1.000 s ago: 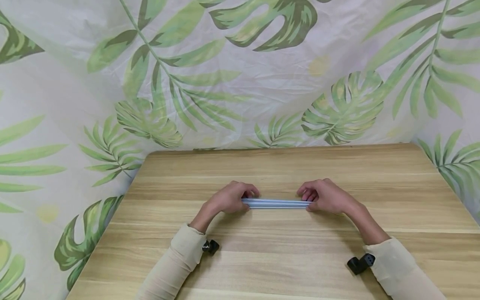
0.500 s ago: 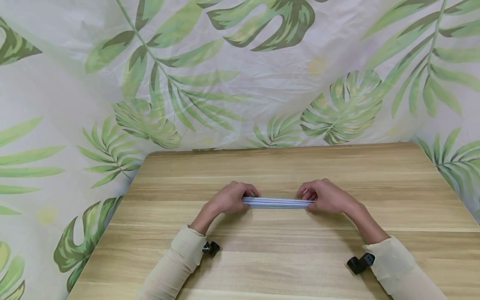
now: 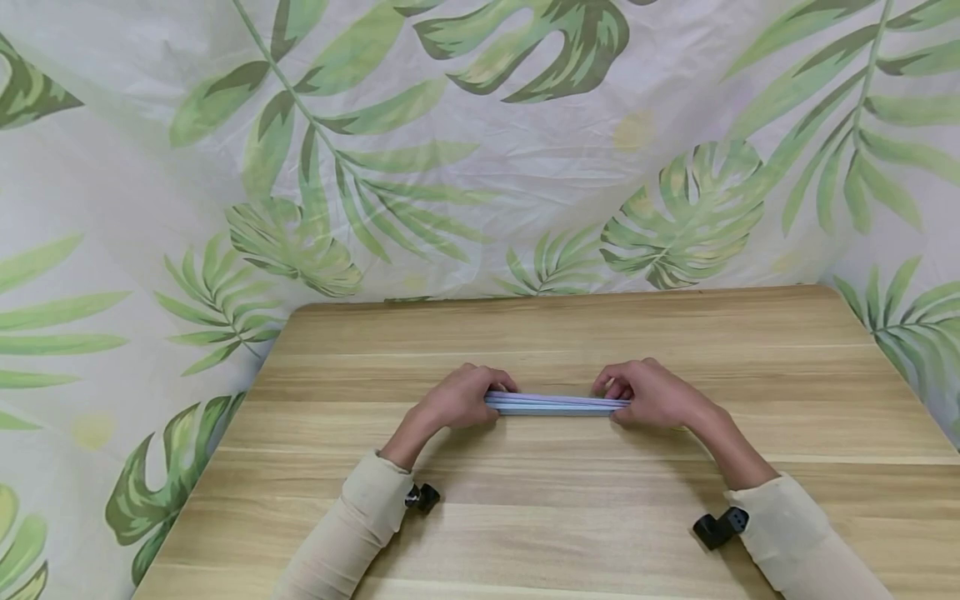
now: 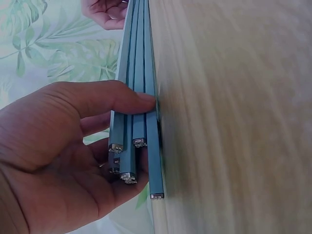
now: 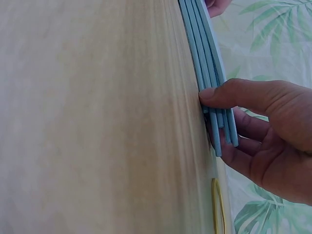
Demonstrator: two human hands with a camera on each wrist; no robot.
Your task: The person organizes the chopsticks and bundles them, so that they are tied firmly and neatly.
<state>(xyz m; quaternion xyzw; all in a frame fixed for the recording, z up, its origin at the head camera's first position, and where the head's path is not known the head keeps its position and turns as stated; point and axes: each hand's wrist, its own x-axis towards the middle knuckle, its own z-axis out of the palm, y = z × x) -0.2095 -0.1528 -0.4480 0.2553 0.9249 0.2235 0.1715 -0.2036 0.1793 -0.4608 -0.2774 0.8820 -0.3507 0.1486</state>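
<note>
A bundle of several blue chopsticks [image 3: 558, 407] lies crosswise low over the table, between both hands. My left hand [image 3: 459, 397] pinches one end, thumb on the near side and fingers behind. In the left wrist view, the square chopstick ends [image 4: 128, 176] carry silvery tips and stick out unevenly past the thumb. At the other end my right hand [image 3: 656, 393] holds the slimmer ends, its thumb [image 5: 214, 96] laid across them. These slim ends are also uneven in the right wrist view. Part of the bundle is hidden behind the fingers.
A yellow loop like a rubber band [image 5: 218, 204] lies on the wooden table [image 3: 555, 517] near the right hand. A leaf-print cloth [image 3: 540, 183] hangs behind and beside the table. Small black cameras [image 3: 722, 528] sit at both sleeve cuffs.
The chopsticks have shifted slightly against each other between the fingers, and a pale lilac face shows on the far side. Both hands stay almost in place.
</note>
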